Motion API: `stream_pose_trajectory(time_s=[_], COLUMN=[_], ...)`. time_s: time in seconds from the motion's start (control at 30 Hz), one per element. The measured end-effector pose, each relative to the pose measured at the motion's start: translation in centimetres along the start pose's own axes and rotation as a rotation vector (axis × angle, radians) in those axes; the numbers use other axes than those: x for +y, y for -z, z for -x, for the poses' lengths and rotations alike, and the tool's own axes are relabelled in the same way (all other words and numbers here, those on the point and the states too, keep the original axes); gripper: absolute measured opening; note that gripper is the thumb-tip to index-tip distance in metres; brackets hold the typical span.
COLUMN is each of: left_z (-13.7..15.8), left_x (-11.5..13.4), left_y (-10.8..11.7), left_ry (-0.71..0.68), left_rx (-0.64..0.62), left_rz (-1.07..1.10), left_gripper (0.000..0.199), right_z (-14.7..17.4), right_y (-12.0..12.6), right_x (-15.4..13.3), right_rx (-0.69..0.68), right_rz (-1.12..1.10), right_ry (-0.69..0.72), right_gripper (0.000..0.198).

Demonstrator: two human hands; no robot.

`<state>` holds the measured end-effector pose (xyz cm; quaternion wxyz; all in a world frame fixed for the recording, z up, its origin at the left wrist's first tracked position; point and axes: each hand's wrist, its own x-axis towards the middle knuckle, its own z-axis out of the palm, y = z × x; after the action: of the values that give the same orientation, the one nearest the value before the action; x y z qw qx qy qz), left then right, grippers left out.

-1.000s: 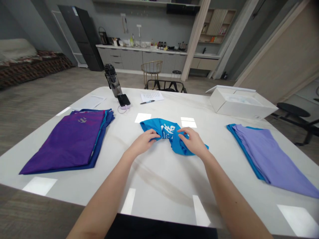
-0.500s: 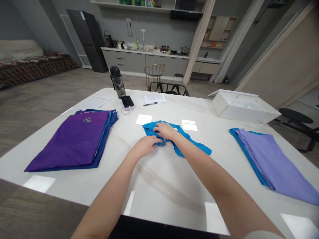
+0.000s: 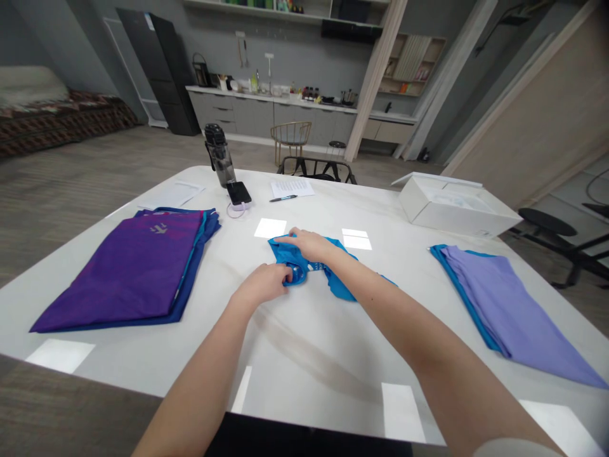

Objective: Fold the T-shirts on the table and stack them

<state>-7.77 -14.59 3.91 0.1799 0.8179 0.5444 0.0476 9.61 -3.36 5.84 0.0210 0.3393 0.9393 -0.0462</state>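
A bright blue garment (image 3: 340,289) lies bunched on the white table (image 3: 304,355), with a band of white lettering and a rounded, dark-lined opening at its near left. At that opening, the fingers of my left hand (image 3: 266,282) are closed on the garment's edge. Across the upper left part of the garment rests my right hand (image 3: 311,246), its fingers stretched out toward the left and apart. My right forearm crosses over the garment's right part and hides some of it.
Folded purple and navy clothes (image 3: 128,266) lie on the left, lilac and blue ones (image 3: 514,304) on the right. Farther back are a bottle (image 3: 219,155), a phone (image 3: 238,192), a pen (image 3: 283,198), a printed sheet (image 3: 292,187) and an open white box (image 3: 451,206).
My left hand has shifted left and pulled the garment's near edge, so the opening and lettering show more. My right hand's fingers have straightened out toward the left. The view has shifted slightly.
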Motion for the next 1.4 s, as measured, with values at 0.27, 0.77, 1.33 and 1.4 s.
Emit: stream_pose_trajectory(time_s=[0.27, 0.77, 1.33, 1.4], left_z=[0.0, -4.2, -8.8, -8.3], left_x=[-1.0, -1.8, 1.0, 1.9], left_y=[-0.2, -2.0, 8.6, 9.9], left_ry=[0.139, 0.068, -0.093, -0.129], left_rx=[-0.053, 0.589, 1.116, 1.155], left_rz=[-0.124, 0.653, 1.185, 1.085], left_gripper=[0.018, 0.010, 0.043, 0.041], right_z=[-1.5, 14.9, 18.2, 18.6], right_y=[0.5, 5.9, 11.3, 12.1], right_x=[1.5, 6.1, 5.2, 4.9], right_rx=[-0.044, 0.568, 0.554, 0.638], right_rz=[0.216, -0.442, -0.590, -0.440], right_ry=[-0.054, -0.226, -0.309, -0.347], right_gripper=[0.023, 0.024, 0.036, 0.031])
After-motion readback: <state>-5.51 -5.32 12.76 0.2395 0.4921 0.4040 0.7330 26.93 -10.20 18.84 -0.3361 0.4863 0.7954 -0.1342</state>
